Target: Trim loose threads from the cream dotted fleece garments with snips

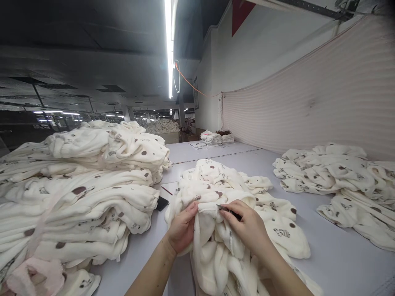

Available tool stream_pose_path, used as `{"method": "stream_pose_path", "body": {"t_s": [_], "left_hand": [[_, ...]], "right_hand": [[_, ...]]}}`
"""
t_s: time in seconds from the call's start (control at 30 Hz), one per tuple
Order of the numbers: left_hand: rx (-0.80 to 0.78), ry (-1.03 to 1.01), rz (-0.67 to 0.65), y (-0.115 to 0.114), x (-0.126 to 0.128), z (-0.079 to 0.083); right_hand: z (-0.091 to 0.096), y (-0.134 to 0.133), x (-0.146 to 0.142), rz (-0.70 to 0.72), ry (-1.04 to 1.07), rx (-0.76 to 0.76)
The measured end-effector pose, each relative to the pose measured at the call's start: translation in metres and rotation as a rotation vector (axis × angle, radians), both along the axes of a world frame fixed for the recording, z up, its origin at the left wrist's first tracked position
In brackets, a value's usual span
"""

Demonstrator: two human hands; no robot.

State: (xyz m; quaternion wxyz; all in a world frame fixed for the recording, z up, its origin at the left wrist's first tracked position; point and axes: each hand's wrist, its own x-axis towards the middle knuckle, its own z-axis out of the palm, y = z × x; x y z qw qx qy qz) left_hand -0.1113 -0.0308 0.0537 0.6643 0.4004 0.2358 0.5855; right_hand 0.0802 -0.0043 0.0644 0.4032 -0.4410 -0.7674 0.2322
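Note:
A cream fleece garment point(212, 246) with brown spots and small printed figures lies bunched on the table before me. My left hand point(184, 226) pinches its edge, thumb on top, and holds the cloth up. In my right hand point(245, 222) is a pair of thread snips point(227, 210) with a dark handle. Their pointed metal tip reaches the garment's edge, close to my left thumb. Most of the handle is hidden by my fingers, and I cannot tell whether the tip touches a thread.
Tall piles of similar garments point(77, 197) stand at left, tied with a pink strip point(46, 218). A dark flat object point(162, 203) and a reddish pencil-like stick point(166, 190) lie beside them. More garments point(333, 172) rest at right. Folded white stacks point(211, 138) sit at the table's point(237, 160) far end.

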Motion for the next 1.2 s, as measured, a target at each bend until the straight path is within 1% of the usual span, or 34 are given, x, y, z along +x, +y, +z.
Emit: {"method": "stream_pose_path", "body": {"t_s": [0.1, 0.17, 0.27, 0.33, 0.4, 0.43, 0.5, 0.53, 0.57, 0.63, 0.7, 0.77, 0.83, 0.87, 0.93, 1.0, 1.03, 1.1, 1.13, 1.2], "left_hand": [[-0.01, -0.043, 0.032, 0.0, 0.001, 0.0], [-0.007, -0.05, 0.057, 0.001, 0.001, -0.001], [0.006, 0.002, 0.086, -0.001, 0.0, -0.002], [0.026, 0.127, 0.097, -0.01, 0.002, -0.004], [0.103, 0.384, 0.163, -0.026, 0.005, -0.008], [0.16, 0.541, 0.238, -0.035, 0.008, -0.012], [0.239, 0.808, 0.469, -0.054, 0.01, -0.023], [0.227, 0.892, 0.601, -0.063, 0.01, -0.029], [0.181, 0.942, 0.727, -0.069, 0.008, -0.036], [0.05, 0.995, 0.914, -0.075, -0.002, -0.048], [-0.007, 1.017, 1.008, -0.072, -0.017, -0.056], [0.035, 0.981, 1.058, -0.064, -0.033, -0.058], [0.079, 0.926, 1.164, -0.054, -0.047, -0.056], [0.078, 0.922, 1.213, -0.051, -0.052, -0.053], [0.046, 0.98, 1.226, -0.047, -0.055, -0.048], [0.056, 1.04, 1.176, -0.047, -0.048, -0.045], [0.097, 1.033, 1.157, -0.048, -0.039, -0.045], [0.237, 0.97, 1.136, -0.049, -0.017, -0.048], [0.314, 0.944, 1.093, -0.049, -0.004, -0.05], [0.441, 0.941, 0.923, -0.047, 0.02, -0.054]], "right_hand": [[-0.004, 0.002, -0.001, -0.022, 0.06, -0.003], [-0.006, 0.003, -0.004, -0.008, 0.051, 0.006], [-0.01, 0.003, -0.01, -0.007, 0.074, 0.021], [-0.014, 0.002, -0.015, -0.012, 0.147, 0.039], [-0.018, -0.002, -0.019, 0.023, 0.203, 0.054], [-0.02, -0.004, -0.021, 0.047, 0.211, 0.059], [-0.023, -0.008, -0.023, 0.065, 0.187, 0.066], [-0.024, -0.009, -0.025, 0.051, 0.159, 0.07], [-0.025, -0.009, -0.026, 0.028, 0.125, 0.076], [-0.025, -0.01, -0.028, -0.017, 0.036, 0.09], [-0.025, -0.01, -0.031, -0.039, -0.06, 0.102], [-0.024, -0.01, -0.034, -0.047, -0.107, 0.108], [-0.021, -0.01, -0.036, -0.013, -0.079, 0.093], [-0.02, -0.01, -0.037, 0.019, -0.039, 0.073], [-0.018, -0.009, -0.038, 0.094, 0.072, 0.007], [-0.017, -0.009, -0.04, 0.147, 0.221, -0.087], [-0.017, -0.009, -0.041, 0.164, 0.296, -0.135], [-0.017, -0.01, -0.043, 0.161, 0.404, -0.191], [-0.016, -0.01, -0.043, 0.142, 0.426, -0.19], [-0.015, -0.01, -0.042, 0.081, 0.393, -0.15]]}}
